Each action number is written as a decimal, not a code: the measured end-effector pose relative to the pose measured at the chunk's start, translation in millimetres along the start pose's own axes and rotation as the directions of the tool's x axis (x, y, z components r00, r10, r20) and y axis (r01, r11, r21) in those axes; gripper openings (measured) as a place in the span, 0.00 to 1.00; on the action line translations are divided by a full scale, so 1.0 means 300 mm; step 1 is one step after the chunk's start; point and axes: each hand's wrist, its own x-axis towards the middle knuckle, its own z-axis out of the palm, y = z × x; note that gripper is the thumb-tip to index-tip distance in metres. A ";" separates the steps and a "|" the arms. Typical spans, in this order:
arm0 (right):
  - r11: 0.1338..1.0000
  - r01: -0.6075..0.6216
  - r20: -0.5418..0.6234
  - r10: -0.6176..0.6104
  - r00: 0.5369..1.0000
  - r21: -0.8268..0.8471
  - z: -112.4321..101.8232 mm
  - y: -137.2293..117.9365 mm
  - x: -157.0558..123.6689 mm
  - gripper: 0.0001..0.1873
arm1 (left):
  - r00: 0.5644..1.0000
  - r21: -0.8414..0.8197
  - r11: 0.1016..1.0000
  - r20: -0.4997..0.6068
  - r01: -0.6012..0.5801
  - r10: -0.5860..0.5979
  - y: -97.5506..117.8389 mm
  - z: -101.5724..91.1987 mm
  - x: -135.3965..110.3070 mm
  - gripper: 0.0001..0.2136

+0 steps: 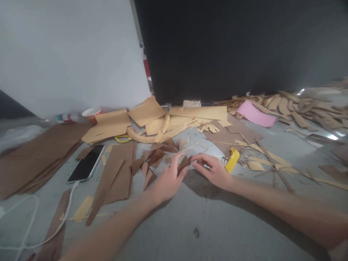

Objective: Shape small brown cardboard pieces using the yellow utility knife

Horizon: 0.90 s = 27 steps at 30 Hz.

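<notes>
Left hand [168, 180], right hand [214, 171] pinch brown scrap [184, 163]; cup [91, 113] interior hidden.

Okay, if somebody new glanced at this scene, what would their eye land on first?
Probably the two hands at centre, left hand and right hand, pinching a small brown cardboard piece between them. Next, the colours among the brown scraps: a yellow tool just right of the right hand and a pink sheet farther back on the right.
</notes>
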 end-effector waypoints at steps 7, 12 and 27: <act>0.999 -0.041 0.036 0.041 0.999 0.004 0.000 0.006 -0.013 0.12 | 0.999 0.002 0.999 0.017 -0.032 0.032 0.020 -0.012 0.004 0.26; 0.999 -0.045 0.032 0.045 0.998 0.006 0.000 0.008 -0.013 0.13 | 1.000 -0.018 1.000 -0.004 -0.024 0.023 0.008 -0.005 0.004 0.25; 0.992 -0.077 0.002 0.077 0.997 0.100 -0.003 0.006 -0.008 0.09 | 0.998 0.090 0.995 0.051 -0.047 0.042 0.007 -0.004 0.001 0.28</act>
